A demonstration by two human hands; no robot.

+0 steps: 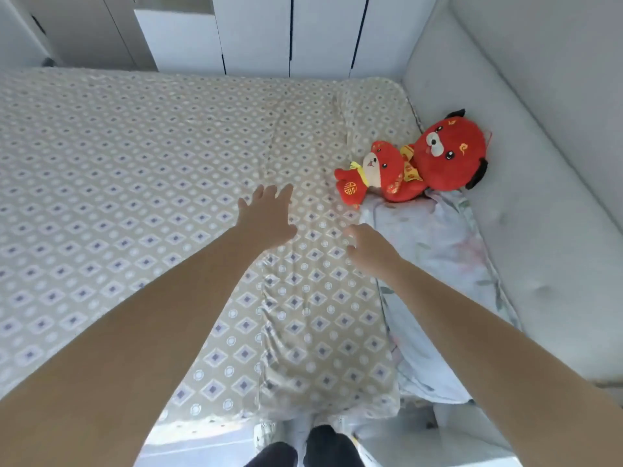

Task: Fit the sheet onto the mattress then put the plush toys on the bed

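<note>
While grips (269, 219) (369, 247) hover, toys (448, 153) lie beyond.

The sheet (135, 183) is tan with white diamonds and small purple squares and white dots. The big toy (450, 153) is red with black ears and a white nose. The small toy (377, 170) is red with yellow bits. The pillow (435, 264) is pale with faint flowers. The cupboards (256, 32) are white.

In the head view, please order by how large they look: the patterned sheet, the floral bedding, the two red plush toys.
1. patterned sheet
2. floral bedding
3. round red plush toy
4. smaller red plush toy, right beside it
</note>
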